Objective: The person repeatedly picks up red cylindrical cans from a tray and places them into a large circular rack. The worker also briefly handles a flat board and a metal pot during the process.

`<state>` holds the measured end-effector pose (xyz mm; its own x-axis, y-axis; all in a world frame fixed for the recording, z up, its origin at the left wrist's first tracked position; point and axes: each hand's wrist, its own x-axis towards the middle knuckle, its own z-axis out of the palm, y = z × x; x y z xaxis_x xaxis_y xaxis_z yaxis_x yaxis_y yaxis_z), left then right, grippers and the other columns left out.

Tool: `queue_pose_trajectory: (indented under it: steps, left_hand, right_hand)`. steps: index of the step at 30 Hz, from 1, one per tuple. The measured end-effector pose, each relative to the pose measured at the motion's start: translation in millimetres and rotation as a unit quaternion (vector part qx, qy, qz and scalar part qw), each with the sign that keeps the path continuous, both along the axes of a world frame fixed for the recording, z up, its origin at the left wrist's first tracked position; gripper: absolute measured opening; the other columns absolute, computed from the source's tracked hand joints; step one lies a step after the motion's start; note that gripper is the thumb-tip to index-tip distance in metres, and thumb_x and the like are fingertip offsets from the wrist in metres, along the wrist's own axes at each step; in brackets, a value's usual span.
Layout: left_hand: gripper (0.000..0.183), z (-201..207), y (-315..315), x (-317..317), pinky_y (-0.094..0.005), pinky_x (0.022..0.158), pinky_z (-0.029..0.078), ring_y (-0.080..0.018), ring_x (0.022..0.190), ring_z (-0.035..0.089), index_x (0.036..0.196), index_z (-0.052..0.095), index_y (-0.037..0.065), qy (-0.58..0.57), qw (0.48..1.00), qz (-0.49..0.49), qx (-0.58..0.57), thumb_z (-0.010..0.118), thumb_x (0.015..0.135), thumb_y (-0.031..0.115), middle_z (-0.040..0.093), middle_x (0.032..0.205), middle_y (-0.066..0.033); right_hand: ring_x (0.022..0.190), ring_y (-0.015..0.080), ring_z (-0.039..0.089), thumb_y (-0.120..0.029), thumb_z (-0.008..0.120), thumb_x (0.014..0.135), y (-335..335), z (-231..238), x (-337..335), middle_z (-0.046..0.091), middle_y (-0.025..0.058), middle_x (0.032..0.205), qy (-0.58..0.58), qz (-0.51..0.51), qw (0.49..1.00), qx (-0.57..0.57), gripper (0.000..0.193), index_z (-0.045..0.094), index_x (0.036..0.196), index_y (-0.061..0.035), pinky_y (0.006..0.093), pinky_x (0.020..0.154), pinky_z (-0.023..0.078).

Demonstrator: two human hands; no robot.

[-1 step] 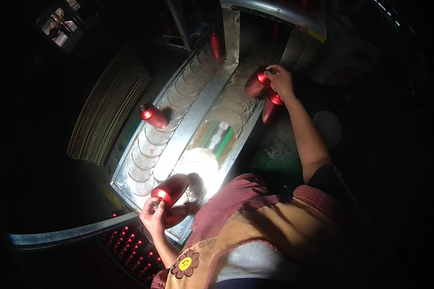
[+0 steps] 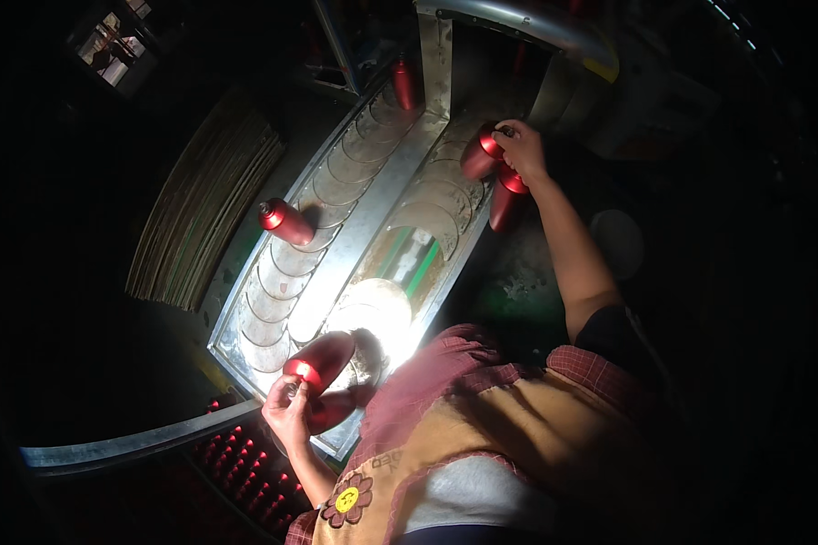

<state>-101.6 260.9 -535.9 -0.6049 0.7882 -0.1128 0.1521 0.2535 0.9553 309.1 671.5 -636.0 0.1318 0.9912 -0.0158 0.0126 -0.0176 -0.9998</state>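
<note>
My left hand [image 2: 286, 416] pinches the neck of a red metal bottle [image 2: 327, 354] at the near end of a slatted chain conveyor [image 2: 336, 189]. A second red bottle [image 2: 333, 411] hangs just beneath, its neck hidden by the fingers; it seems to be in the same grip. Over the far right edge, my right hand [image 2: 523, 153] is closed on the narrow tops of two red bottles. One bottle [image 2: 480, 156] tilts above the right track; the other bottle [image 2: 507, 202] dangles outside the rail. Both hands' bottles have shiny shoulders and darker bodies.
One red bottle [image 2: 287, 222] stands on the left track, and another bottle [image 2: 404, 86] stands farther back beside a metal post [image 2: 436, 68]. Cardboard sheets [image 2: 204, 200] are stacked to the left. Several rows of red bottles [image 2: 245, 468] sit below a metal rail [image 2: 136, 443].
My right hand and its two bottles have shifted very slightly left and up. The bottle on the left track sits a touch farther left. Both grips are unchanged.
</note>
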Motion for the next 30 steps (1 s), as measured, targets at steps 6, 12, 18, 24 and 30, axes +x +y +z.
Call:
queue_pose_trajectory:
  steps: [6,12,18,24,30]
  left_hand:
    - [0.019,0.4,34.2,2.1,-0.0168,0.063,0.039,-0.0035,0.071,0.053,0.1,0.069,-0.001,-0.004,0.995,0.073,-0.074,0.071,0.082,-0.007,0.064,0.086,0.0014]
    - [0.017,8.1,43.9,25.8,-0.018,0.052,0.038,-0.0016,0.061,0.05,0.098,0.071,0.002,-0.061,0.989,0.091,-0.099,0.074,0.082,-0.003,0.062,0.076,0.0045]
    - [0.021,-12.4,51.3,52.3,-0.022,0.066,0.05,-0.0053,0.073,0.06,0.1,0.073,0.004,-0.056,0.981,-0.025,-0.185,0.072,0.079,0.002,0.07,0.088,0.0002]
    - [0.02,-46.8,86.1,53.3,-0.0193,0.059,0.044,-0.0018,0.065,0.052,0.1,0.074,0.007,-0.001,0.966,-0.161,-0.203,0.072,0.08,0.006,0.065,0.078,0.004]
    - [0.036,-80.2,117.8,52.2,-0.0302,0.066,0.049,-0.0126,0.065,0.057,0.113,0.072,0.014,0.081,0.953,-0.26,-0.132,0.077,0.078,0.02,0.065,0.073,-0.0051]
  right_hand:
    - [0.042,0.0091,0.044,-0.015,0.073,0.084,141.5,-56.4,-26.5,0.056,0.0012,0.062,-0.056,-0.008,0.997,-0.049,0.018,0.068,0.098,-0.0072,0.027,0.037,0.033]
    - [0.041,0.0083,0.042,-0.01,0.074,0.083,111.5,-5.9,-45.4,0.055,0.0018,0.063,0.024,-0.043,0.996,-0.071,0.045,0.06,0.126,-0.0051,0.0259,0.037,0.031]
    - [0.041,0.0037,0.038,0.005,0.066,0.088,-17.4,2.4,-80.9,0.039,-0.0053,0.058,0.135,0.177,0.975,0.019,0.03,0.06,0.116,-0.0009,0.0231,0.036,0.03]
    - [0.042,0.0042,0.041,0.007,0.064,0.085,-91.6,-2.6,-154.3,0.045,-0.0037,0.056,0.094,0.31,0.946,-0.009,0.029,0.063,0.113,-0.0001,0.0217,0.039,0.033]
    - [0.047,0.0035,0.044,0.003,0.065,0.087,-96.5,-47.2,-213.6,0.047,-0.0043,0.062,0.053,0.309,0.949,0.029,0.029,0.063,0.115,-0.0024,0.0214,0.043,0.034]
